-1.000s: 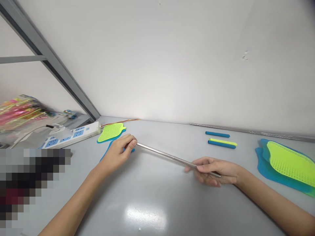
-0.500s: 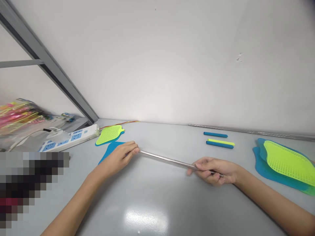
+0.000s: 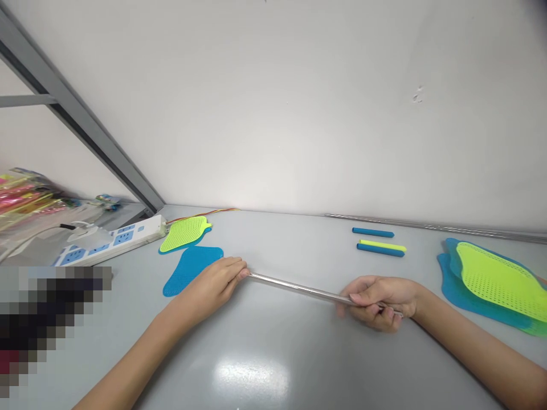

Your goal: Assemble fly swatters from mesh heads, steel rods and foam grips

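Note:
A thin silvery metal rod (image 3: 299, 287) stretches between my two hands above the grey table, sloping down to the right. Its left end is pinched in the fingers of my left hand (image 3: 226, 279), which hide that tip. My right hand (image 3: 378, 302) is wrapped round the other end, palm partly up, and a short bit of rod shows past the fingers. Beside my left hand lies a blue fly-swatter head (image 3: 192, 267). A yellow-green perforated swatter head (image 3: 183, 233) rests on a blue one behind it.
Blue handle tubes (image 3: 373, 232) and a yellow one (image 3: 382, 245) lie at the back right. More swatter heads (image 3: 498, 279) are stacked at far right. Metal rods (image 3: 427, 226) lie along the wall. A power strip (image 3: 113, 242) and bagged colourful items (image 3: 29, 193) are at left.
Both hands have shifted slightly down and to the right with the rod still between them. More of the blue swatter head shows beside my left hand.

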{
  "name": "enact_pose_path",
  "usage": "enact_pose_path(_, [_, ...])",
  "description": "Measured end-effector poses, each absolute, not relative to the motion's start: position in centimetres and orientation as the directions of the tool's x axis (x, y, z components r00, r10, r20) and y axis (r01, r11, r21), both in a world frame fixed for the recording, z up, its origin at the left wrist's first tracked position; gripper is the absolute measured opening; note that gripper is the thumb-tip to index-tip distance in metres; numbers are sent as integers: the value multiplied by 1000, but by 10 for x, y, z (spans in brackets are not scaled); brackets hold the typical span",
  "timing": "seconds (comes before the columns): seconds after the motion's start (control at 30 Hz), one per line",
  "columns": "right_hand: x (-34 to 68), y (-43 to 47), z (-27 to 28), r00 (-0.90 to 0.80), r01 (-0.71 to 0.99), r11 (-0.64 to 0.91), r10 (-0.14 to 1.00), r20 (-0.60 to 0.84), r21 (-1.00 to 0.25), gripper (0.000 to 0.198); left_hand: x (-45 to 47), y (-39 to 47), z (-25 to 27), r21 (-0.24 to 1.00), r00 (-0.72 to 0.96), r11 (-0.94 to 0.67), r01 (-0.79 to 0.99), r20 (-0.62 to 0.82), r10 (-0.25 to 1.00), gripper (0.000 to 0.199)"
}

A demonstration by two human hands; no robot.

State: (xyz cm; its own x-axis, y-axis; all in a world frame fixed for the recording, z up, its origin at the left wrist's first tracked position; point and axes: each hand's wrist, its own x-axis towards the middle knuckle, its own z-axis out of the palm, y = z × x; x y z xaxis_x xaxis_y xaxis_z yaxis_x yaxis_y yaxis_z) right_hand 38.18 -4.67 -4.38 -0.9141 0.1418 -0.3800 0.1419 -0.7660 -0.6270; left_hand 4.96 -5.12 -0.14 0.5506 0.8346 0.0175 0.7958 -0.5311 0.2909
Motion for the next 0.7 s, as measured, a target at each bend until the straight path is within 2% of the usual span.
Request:
enact_pose_path(0.47, [386, -47, -46, -924, 148, -754, 124, -361, -640, 25, 57, -59, 0, 249, 514, -508, 825, 45, 857, 30])
enact_pose_path(0.7, [385, -47, -44, -911, 175, -743, 126, -392, -646, 26, 69, -64, -11, 281, 568, -551, 786, 27, 823, 33])
